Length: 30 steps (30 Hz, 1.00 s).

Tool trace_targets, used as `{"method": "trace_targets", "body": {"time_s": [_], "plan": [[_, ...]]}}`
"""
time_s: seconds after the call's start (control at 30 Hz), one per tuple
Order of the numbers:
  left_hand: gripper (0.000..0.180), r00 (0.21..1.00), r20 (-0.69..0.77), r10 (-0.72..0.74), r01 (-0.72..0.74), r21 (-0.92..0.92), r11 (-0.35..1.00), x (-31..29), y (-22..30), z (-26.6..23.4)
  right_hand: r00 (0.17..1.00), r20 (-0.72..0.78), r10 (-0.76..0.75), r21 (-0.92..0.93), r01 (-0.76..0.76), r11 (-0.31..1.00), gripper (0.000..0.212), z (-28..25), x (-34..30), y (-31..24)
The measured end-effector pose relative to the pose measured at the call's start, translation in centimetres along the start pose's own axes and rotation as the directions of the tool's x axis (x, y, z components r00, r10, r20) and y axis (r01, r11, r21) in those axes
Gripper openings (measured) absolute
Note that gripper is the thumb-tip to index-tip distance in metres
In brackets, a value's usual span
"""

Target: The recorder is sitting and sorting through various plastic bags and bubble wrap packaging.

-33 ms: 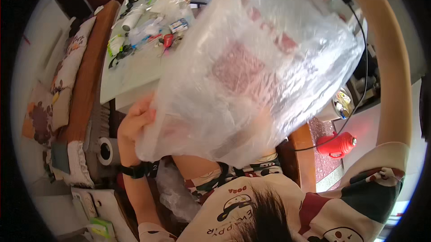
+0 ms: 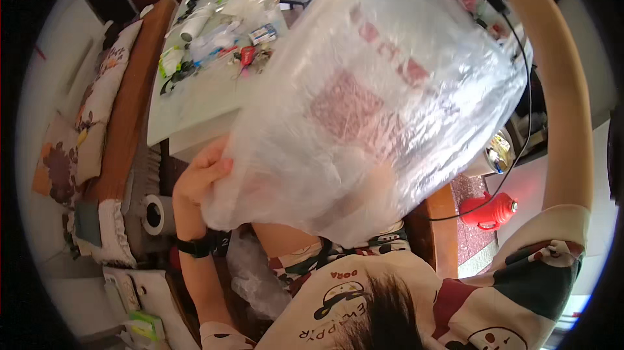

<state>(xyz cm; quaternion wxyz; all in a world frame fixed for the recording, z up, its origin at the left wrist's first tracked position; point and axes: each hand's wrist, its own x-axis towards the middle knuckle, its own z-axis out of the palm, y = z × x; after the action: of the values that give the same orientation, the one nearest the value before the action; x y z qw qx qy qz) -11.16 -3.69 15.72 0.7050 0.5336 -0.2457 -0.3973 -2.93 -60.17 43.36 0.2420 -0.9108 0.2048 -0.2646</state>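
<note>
A large, crinkled, clear plastic bag (image 2: 292,148) with red printed blocks is spread out before me, above my lap. My left hand (image 2: 205,178) grips its lower left edge, the fingers closed on the film, with a dark band on the wrist. My right arm (image 2: 552,44) is raised along the right side and runs out at the top edge, so the hand itself cannot be seen. Another piece of crumpled clear plastic (image 2: 257,278) lies beside my thigh.
A pale table (image 2: 188,119) behind the bag is littered with packets, small tools and plastic. A wooden bench (image 2: 110,168) with cushions stands left, near a paper roll (image 2: 157,215). On the right are a red thermos flask (image 2: 489,211), a filled bin (image 2: 484,165) and a hanging black cable (image 2: 530,100).
The bag and my left hand have shifted slightly right and down in the picture. More red items show past the bag's upper right edge. My left hand keeps its grip.
</note>
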Motion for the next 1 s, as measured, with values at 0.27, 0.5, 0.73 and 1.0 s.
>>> {"method": "trace_targets", "body": {"time_s": [0.27,0.5,0.73,1.0], "plan": [[0.044,0.958,-0.226,-0.178,0.227,0.214,0.950,-3.7,-7.9,-2.6,0.943,0.180,-0.281,0.256,0.231,0.939,0.028,11.2,-12.8,3.1],[0.039,0.909,-0.326,-0.259,0.295,0.067,0.953,-5.9,-10.3,-2.6,0.879,0.471,0.074,0.235,-0.206,0.950,0.063,19.0,-26.1,16.7],[0.041,0.832,-0.172,-0.527,0.548,0.105,0.830,-7.8,-11.7,-7.9,0.409,0.840,0.357,0.059,-0.722,0.689,0.073,22.7,-40.6,7.7],[0.054,0.828,-0.293,-0.477,0.487,-0.044,0.872,-0.6,-10.2,-9.1,0.566,0.812,0.144,0.393,-0.711,0.583,0.051,23.4,-43.3,9.2]]}}
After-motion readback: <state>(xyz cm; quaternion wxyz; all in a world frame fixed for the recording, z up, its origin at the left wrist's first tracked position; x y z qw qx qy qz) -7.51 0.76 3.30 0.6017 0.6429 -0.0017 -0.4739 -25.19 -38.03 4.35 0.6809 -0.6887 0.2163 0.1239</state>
